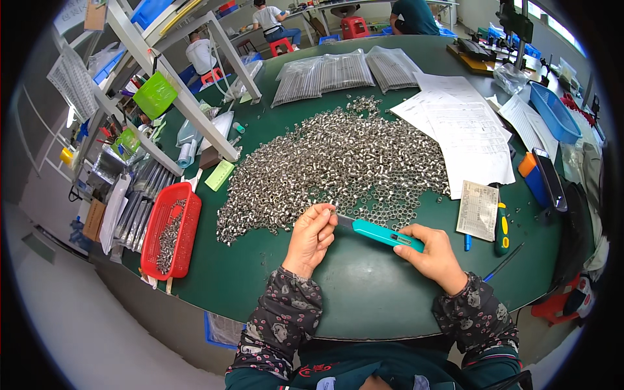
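Observation:
My right hand [432,253] grips a teal utility knife [380,233] by its handle, the blade end pointing left. My left hand [312,235] pinches a small metal ring [331,210] between fingertips, right at the knife's tip. Both hands hover over the green table [260,273], just in front of a big heap of small silver metal rings [331,166].
A red basket [170,229] with several metal parts sits at the left edge. Paper sheets [465,127], a blue basket [554,112], a green-handled screwdriver [502,227] and an orange-blue tool [533,177] lie to the right. Bags of rods [338,71] lie at the back. People sit at far tables.

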`<act>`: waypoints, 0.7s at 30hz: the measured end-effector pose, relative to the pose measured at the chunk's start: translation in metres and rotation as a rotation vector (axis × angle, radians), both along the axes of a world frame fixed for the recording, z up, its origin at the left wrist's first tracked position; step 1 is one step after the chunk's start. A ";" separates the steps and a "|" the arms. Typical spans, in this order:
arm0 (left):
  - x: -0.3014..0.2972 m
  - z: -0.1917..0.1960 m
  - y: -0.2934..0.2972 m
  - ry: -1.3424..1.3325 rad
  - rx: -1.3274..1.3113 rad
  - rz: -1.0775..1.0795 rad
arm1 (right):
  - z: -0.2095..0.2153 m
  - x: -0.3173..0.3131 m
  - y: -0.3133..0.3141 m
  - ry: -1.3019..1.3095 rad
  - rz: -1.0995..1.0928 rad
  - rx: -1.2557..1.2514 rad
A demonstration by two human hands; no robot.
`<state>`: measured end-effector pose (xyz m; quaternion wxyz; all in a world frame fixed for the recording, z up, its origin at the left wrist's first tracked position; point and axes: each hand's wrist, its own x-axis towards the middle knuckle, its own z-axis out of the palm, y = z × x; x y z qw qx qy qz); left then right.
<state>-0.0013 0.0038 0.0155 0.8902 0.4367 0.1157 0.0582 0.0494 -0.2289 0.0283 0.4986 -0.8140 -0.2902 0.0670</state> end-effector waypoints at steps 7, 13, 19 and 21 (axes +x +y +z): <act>-0.001 -0.008 0.001 -0.069 0.004 -0.083 | -0.001 0.001 0.000 0.085 0.058 0.010; -0.002 -0.005 -0.003 -0.045 0.103 -0.062 | -0.001 0.002 -0.001 0.103 0.076 0.033; -0.003 -0.003 -0.006 0.005 0.166 -0.024 | 0.005 0.001 0.000 0.049 0.043 -0.074; -0.003 -0.002 -0.006 0.015 0.171 -0.021 | 0.006 0.000 -0.001 0.024 0.031 -0.095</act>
